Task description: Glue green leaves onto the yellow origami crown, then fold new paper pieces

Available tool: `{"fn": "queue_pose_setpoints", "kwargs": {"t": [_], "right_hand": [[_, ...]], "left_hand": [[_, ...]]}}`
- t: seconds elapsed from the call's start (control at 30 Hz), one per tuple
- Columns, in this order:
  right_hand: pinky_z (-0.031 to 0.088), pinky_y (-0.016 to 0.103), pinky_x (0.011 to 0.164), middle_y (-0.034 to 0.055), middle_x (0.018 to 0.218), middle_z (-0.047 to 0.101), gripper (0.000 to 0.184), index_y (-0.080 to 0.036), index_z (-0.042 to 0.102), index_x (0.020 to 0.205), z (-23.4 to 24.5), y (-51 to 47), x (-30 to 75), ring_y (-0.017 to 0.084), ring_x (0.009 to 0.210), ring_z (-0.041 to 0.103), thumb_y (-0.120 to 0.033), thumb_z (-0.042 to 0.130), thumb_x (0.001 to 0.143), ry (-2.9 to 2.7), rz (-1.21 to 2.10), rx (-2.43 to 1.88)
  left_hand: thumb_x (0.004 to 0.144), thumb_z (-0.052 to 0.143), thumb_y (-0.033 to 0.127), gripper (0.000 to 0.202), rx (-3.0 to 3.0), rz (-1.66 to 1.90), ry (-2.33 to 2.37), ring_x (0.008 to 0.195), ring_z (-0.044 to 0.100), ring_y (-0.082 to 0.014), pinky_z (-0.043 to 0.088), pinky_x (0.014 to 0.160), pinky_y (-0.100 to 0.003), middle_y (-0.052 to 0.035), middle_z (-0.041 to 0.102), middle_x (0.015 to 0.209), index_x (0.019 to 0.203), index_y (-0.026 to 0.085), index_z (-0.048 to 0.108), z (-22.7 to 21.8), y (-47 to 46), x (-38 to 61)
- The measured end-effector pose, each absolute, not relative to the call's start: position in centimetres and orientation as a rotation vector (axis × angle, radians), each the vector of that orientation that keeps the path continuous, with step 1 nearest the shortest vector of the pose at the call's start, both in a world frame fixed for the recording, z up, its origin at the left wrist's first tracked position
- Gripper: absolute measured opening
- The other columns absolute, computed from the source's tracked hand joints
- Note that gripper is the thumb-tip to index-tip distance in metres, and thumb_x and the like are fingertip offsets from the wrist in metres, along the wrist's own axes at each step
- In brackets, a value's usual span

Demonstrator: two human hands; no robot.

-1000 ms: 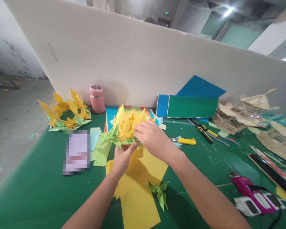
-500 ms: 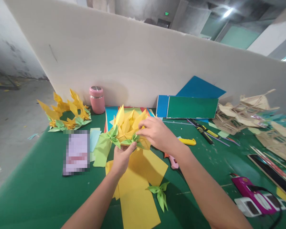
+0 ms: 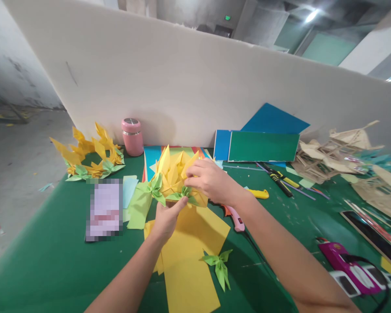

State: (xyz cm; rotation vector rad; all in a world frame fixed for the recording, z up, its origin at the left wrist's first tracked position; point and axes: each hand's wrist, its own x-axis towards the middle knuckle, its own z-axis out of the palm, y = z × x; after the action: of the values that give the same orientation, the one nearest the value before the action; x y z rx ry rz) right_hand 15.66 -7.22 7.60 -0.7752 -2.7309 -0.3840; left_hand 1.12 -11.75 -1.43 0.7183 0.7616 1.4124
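A yellow folded-paper flower with green paper leaves point(image 3: 172, 176) is held above the green table point(image 3: 51, 265). My left hand point(image 3: 165, 217) grips it from below, thumb pressed on a green leaf. My right hand point(image 3: 208, 180) is closed on the flower's right side, fingers pinching the yellow petals. Flat yellow paper sheets point(image 3: 188, 256) lie under my hands. A loose green paper leaf point(image 3: 218, 263) rests on the table beside the sheets.
A second yellow-and-green paper ring point(image 3: 87, 152) and a pink flask point(image 3: 132, 136) stand at the back left. A pink glue gun point(image 3: 235, 217), a yellow knife point(image 3: 258, 194), blue and green card point(image 3: 262, 145), wooden models point(image 3: 339, 152), a phone point(image 3: 371, 234) and a magenta device point(image 3: 348, 265) lie to the right.
My right hand has shifted up and back from the flower's front edge onto its right petals. The pink glue gun behind my right wrist has come into sight.
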Motion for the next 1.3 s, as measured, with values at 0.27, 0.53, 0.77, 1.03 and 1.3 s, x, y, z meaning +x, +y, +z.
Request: {"fn": "queue_pose_setpoints", "kwargs": {"t": [0.27,0.53,0.77,1.03,1.3], "right_hand": [[0.028,0.032,0.071,0.0051,0.081,0.063,0.026,-0.015,0.067,0.085,7.6,-6.9,15.8,0.018,0.08,0.043,-0.014,0.043,0.096,-2.797,-0.475,-0.638],[0.03,0.032,0.072,0.0048,0.081,0.063,0.033,-0.016,0.065,0.086,7.1,-6.3,16.2,0.018,0.08,0.044,-0.014,0.034,0.099,-2.842,-0.493,-0.51],[0.03,0.032,0.072,0.0051,0.08,0.062,0.033,-0.015,0.064,0.085,7.3,-6.4,16.2,0.017,0.08,0.045,-0.012,0.034,0.099,-2.882,-0.554,-0.489],[0.027,0.03,0.068,0.0032,0.074,0.059,0.031,-0.014,0.061,0.075,7.5,-6.6,16.1,0.016,0.076,0.045,-0.011,0.04,0.097,-2.928,-0.648,-0.49],[0.03,0.029,0.07,0.0034,0.078,0.061,0.037,-0.015,0.062,0.081,7.2,-6.2,16.0,0.016,0.078,0.045,-0.01,0.03,0.099,-2.917,-0.599,-0.398]], "left_hand": [[0.051,0.088,0.028,0.056,0.617,1.39,0.739,0.081,0.068,-0.0194,0.053,0.081,-0.033,-0.0016,0.075,0.081,0.102,0.021,0.069,-0.9,-11.9,1.1],[0.052,0.088,0.023,0.055,0.598,1.366,0.72,0.071,0.066,-0.0157,0.055,0.074,-0.028,0.0022,0.071,0.07,0.103,0.022,0.069,-0.9,-11.8,1.1],[0.052,0.088,0.023,0.055,0.591,1.355,0.719,0.076,0.068,-0.0174,0.054,0.075,-0.029,0.0027,0.071,0.069,0.104,0.022,0.068,-1.2,-11.7,0.9],[0.053,0.087,0.024,0.059,0.625,1.334,0.749,0.082,0.068,-0.0185,0.053,0.077,-0.028,-0.0023,0.074,0.085,0.108,0.021,0.067,-1.2,-11.8,1.3],[0.055,0.086,0.018,0.053,0.585,1.31,0.689,0.067,0.063,-0.0127,0.052,0.066,-0.022,0.0044,0.067,0.063,0.105,0.022,0.069,-1.1,-11.8,0.7]]}}
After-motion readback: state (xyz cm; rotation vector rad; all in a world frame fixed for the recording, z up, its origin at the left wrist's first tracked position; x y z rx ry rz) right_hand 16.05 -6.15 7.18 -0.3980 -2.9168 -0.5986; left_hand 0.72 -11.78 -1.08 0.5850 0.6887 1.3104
